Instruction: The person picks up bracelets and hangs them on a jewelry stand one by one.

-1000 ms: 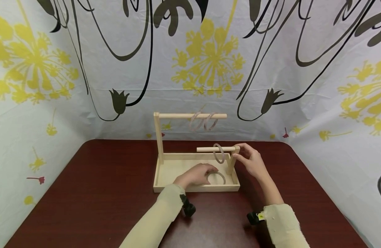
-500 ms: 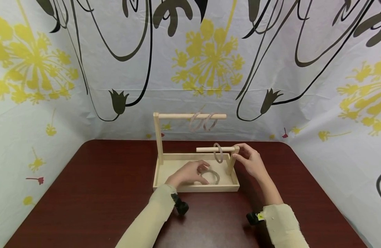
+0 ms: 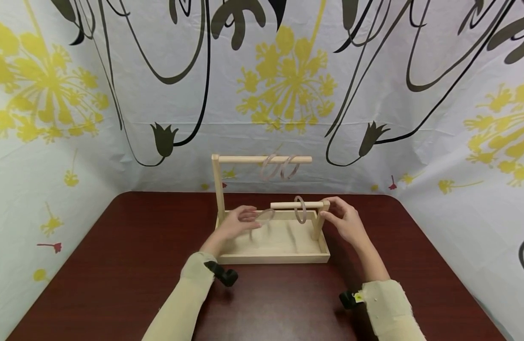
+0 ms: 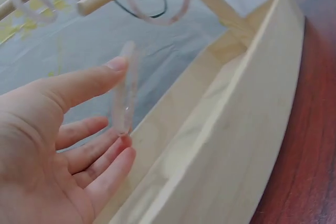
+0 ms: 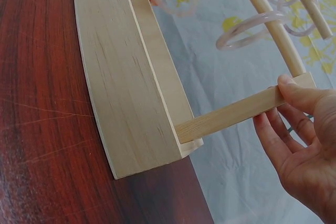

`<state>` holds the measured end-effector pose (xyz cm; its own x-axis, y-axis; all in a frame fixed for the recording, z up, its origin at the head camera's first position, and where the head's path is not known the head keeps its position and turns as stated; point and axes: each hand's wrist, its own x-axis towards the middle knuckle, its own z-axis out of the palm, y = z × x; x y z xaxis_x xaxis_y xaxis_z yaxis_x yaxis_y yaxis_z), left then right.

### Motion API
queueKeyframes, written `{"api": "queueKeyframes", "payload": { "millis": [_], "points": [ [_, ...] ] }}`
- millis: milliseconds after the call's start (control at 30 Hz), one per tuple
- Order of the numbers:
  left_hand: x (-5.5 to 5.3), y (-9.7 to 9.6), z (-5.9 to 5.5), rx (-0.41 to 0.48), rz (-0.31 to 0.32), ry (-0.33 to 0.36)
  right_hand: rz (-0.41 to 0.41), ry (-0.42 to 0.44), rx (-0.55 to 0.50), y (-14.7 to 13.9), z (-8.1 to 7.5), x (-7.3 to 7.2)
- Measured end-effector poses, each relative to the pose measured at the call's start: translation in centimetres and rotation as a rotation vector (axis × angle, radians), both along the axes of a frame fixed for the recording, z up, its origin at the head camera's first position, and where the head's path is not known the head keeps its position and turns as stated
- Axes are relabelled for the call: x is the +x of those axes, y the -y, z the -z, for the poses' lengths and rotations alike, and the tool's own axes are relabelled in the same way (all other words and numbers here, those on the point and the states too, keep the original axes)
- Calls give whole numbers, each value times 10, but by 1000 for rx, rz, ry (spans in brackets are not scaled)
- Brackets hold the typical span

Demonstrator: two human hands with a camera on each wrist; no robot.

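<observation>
A pale translucent bangle [image 4: 122, 111] is pinched by my left hand [image 3: 235, 224], thumb on its upper part and fingertips at its lower edge. It is raised over the wooden stand's tray [image 3: 272, 259], just left of the free end of the low bar [image 3: 283, 205]. Another bangle [image 5: 247, 27] hangs around that bar. My right hand [image 3: 348, 223] grips the top of the short post [image 5: 231, 113] between thumb and fingers, at the stand's right end.
Two more bangles [image 3: 282, 173] hang on the high bar [image 3: 245, 159], which a tall post [image 3: 218, 189] carries at the left. The stand rests on a dark red-brown table [image 3: 159, 237]. A patterned cloth [image 3: 253, 94] hangs behind.
My left hand has lifted the bangle out of the tray and carried it up and to the left. The right hand keeps its place on the post.
</observation>
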<state>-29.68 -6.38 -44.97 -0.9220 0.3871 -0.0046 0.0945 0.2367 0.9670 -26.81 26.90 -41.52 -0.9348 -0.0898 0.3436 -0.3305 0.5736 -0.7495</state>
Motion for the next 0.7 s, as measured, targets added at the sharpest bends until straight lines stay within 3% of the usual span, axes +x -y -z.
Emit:
{"api": "queueKeyframes", "payload": {
  "millis": [233,467,700],
  "points": [
    [-1,7,-4,175,-95,89,9,22,12,1,-3,2],
    [7,-3,-14,440,-110,211,5,27,11,2,-3,1],
    [13,-19,-17,473,-72,159,0,15,7,1,-3,3]
  ]
}}
